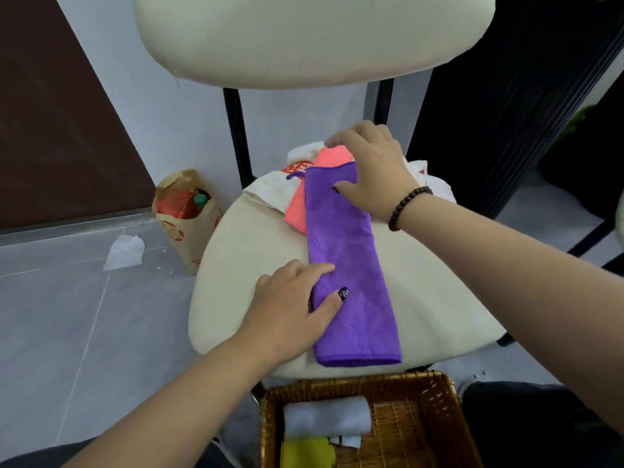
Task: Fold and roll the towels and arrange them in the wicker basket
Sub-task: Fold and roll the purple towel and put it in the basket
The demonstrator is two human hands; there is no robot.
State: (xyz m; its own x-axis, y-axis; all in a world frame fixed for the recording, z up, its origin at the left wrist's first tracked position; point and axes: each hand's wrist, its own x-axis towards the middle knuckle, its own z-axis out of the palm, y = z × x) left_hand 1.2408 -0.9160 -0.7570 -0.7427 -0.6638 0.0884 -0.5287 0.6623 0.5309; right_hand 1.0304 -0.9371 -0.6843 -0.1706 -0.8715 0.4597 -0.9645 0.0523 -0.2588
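Purple towel (347,265), folded into a long strip on the chair seat (250,251), is pressed flat by the left hand (293,305) at 7 o'clock and the right hand (371,167) at 1 o'clock, fingers spread, nothing gripped. Rolling appears due next. The wicker basket (435,396) at 6 o'clock is cut off; the right fingertips are hidden.
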